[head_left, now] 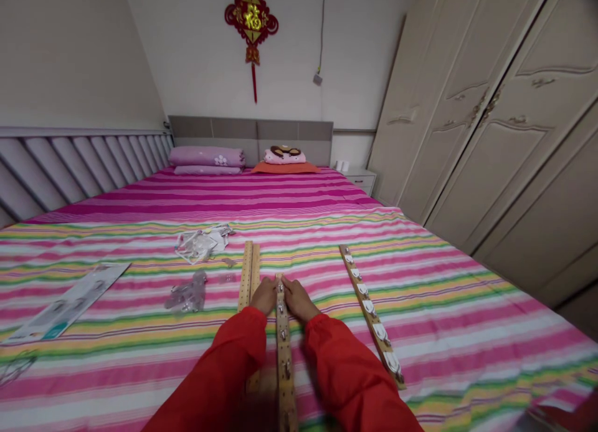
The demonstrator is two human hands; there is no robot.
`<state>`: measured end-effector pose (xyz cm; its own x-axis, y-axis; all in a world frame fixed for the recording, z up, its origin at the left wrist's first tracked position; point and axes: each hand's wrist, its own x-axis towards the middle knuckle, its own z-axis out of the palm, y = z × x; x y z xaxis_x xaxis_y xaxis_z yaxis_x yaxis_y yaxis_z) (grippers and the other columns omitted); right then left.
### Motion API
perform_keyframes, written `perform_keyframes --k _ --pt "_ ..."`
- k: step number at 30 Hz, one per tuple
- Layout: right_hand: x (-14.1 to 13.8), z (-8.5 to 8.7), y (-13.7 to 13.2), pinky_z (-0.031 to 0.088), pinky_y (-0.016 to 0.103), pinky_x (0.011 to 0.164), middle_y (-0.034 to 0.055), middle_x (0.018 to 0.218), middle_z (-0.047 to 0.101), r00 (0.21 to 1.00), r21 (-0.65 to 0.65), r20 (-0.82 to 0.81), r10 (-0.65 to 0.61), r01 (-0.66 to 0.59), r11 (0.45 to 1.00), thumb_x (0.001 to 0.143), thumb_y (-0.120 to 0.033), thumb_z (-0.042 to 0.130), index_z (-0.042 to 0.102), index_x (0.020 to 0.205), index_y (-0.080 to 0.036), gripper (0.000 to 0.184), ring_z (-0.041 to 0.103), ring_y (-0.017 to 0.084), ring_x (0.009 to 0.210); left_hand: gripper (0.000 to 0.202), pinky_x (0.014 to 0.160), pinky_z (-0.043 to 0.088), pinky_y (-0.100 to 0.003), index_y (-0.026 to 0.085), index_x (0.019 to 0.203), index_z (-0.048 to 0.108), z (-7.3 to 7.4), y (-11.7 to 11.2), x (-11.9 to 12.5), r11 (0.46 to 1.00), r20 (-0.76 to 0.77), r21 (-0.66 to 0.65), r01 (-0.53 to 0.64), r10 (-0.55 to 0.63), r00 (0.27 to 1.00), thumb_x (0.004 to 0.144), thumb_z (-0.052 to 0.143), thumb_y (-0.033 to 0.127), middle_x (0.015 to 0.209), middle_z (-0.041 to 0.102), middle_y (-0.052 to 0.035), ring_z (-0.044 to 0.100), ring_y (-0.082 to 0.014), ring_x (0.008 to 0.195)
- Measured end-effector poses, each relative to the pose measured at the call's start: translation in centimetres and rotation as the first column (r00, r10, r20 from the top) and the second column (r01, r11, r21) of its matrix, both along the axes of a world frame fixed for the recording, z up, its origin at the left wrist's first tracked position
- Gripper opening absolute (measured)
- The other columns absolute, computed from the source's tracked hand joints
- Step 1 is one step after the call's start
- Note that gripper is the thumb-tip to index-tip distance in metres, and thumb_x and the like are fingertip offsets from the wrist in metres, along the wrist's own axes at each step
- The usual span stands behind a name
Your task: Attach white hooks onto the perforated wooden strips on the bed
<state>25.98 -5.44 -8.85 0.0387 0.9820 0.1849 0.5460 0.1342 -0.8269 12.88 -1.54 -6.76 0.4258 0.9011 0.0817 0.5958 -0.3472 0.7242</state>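
A long narrow wooden strip point(283, 351) with small metal hooks along its top lies lengthwise between my forearms. At its far end, my left hand point(264, 297) grips the left edge, fingers curled in. On the opposite edge my right hand point(299, 300) is closed too, its thumb by the endmost metal hook. Whatever the fingertips press underneath is hidden. Just left of my left hand are two more wooden strips point(246, 273) with rows of holes, side by side. Off to the right, another wooden strip point(370, 307) carries a row of white pieces with metal hooks.
A striped sheet point(448, 332) covers the bed. Clear plastic pieces point(189, 293), opened plastic packets point(203, 242) and a long white package point(70, 304) lie to the left. Thin wire-like loops point(17, 366) rest near the left edge. A wardrobe point(504, 133) stands at the right.
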Motion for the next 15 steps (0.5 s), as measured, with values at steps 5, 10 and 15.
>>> perform_keyframes --k 5,10,15 --pt "0.3 0.3 -0.6 0.045 0.028 0.072 0.0039 0.076 0.065 0.996 0.022 -0.073 0.059 -0.057 0.998 0.088 -0.026 0.04 0.069 0.106 -0.02 0.035 0.058 0.019 0.074 0.02 0.065 0.042 -0.026 0.013 0.07 0.068 0.9 -0.8 -0.3 0.999 0.034 -0.006 0.033 -0.032 0.999 0.074 0.049 0.017 0.058 0.055 0.0 0.052 -0.0142 0.062" --pt "1.0 0.1 -1.3 0.043 0.037 0.091 0.0032 0.096 0.072 0.957 0.056 -0.26 0.129 -0.119 0.991 0.085 -0.033 0.045 0.065 0.116 -0.022 0.039 0.061 0.023 0.095 0.028 0.067 0.045 -0.027 0.014 0.088 0.071 1.7 -1.7 -0.7 0.998 0.178 -0.055 0.033 -0.022 0.984 0.071 0.05 0.021 0.064 0.063 0.0005 0.056 -0.0157 0.067" --pt "1.2 -1.4 -2.6 0.031 0.043 0.105 0.0081 0.128 0.059 0.916 -0.026 -0.399 -0.034 0.026 0.999 0.077 -0.044 0.055 0.06 0.123 -0.019 0.053 0.046 0.027 0.124 0.046 0.079 0.048 -0.031 0.012 0.108 0.066 1.5 -3.3 -3.2 0.987 0.297 -0.141 -0.083 0.122 0.947 0.066 0.055 0.026 0.088 0.07 -0.0041 0.061 -0.0185 0.084"
